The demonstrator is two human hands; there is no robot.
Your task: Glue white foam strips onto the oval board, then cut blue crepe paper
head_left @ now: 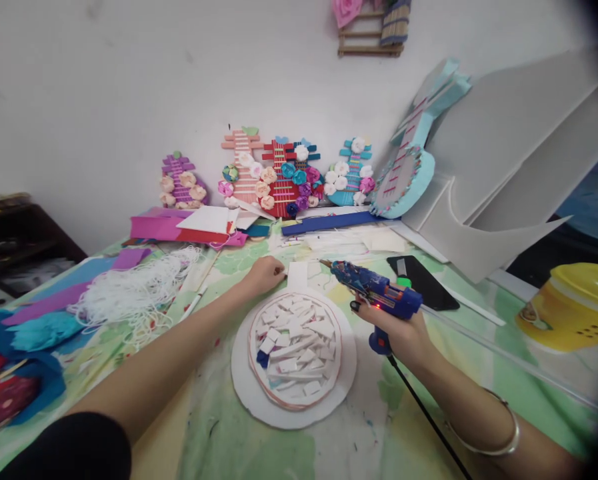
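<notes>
My right hand [406,333] is closed round the grip of a blue hot glue gun [379,287], its nozzle pointing left and a small red light lit. A black cord runs down from its handle. Left of the nozzle, a white foam-board strip [297,275] juts from the top of a round white board [346,373]. Scraps of white foam [301,343] are heaped on the disc inside a pinkish ring. Beside the strip's left edge, my left hand [266,275] has its fingers curled together; whatever they may pinch is too small to make out.
Several flower-trimmed model instruments [281,180] lean on the wall, with a larger light-blue one [411,167] to the right. White string [129,293] is heaped at left. A black phone [439,293], a yellow tub [569,307] and large white boards [499,167] stand right.
</notes>
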